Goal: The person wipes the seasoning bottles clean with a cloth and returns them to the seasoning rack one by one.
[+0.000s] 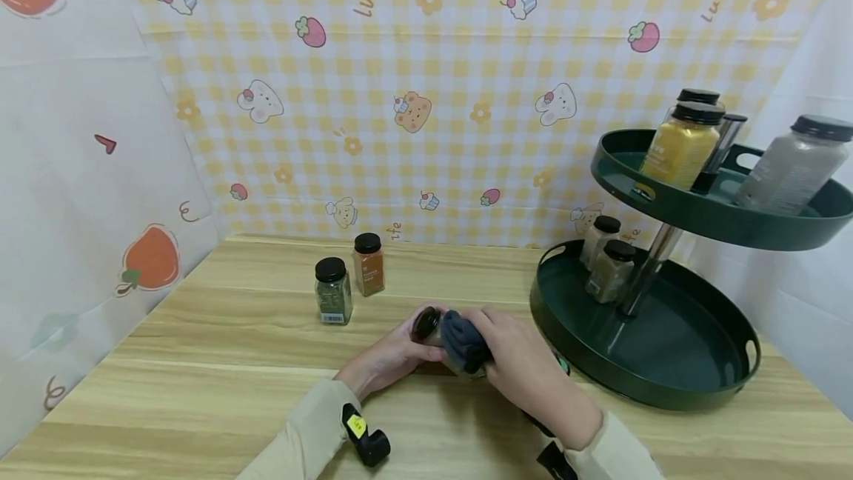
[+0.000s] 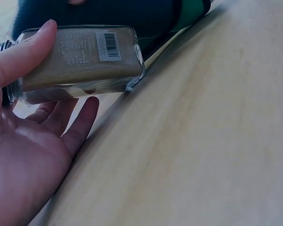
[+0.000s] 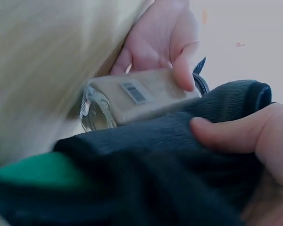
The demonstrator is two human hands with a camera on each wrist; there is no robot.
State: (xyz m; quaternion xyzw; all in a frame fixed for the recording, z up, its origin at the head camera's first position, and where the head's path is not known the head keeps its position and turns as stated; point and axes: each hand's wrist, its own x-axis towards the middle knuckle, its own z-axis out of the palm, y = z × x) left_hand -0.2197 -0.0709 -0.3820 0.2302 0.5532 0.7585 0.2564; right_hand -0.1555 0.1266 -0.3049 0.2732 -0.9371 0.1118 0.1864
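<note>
My left hand (image 1: pixel 397 356) grips a glass spice jar (image 2: pixel 80 59) with a black lid (image 1: pixel 426 324) and brownish powder inside. The jar lies tilted on its side, its barcode label showing in both wrist views. The left thumb lies across the jar near the lid. My right hand (image 1: pixel 516 354) holds a folded dark grey cloth (image 3: pixel 146 136) against the jar's side, thumb on top of the fabric. A green patch (image 3: pixel 47 172) shows on the cloth. In the head view the cloth and right hand hide most of the jar.
Left of the hands stand a jar of green herbs (image 1: pixel 333 291) and a jar of orange powder (image 1: pixel 369 265). At right rises a two-tier green tray stand (image 1: pixel 700 384). Its lower tier bears two small jars (image 1: pixel 609 271); a yellow jar (image 1: pixel 683 145) and a grey jar (image 1: pixel 796 165) stand above.
</note>
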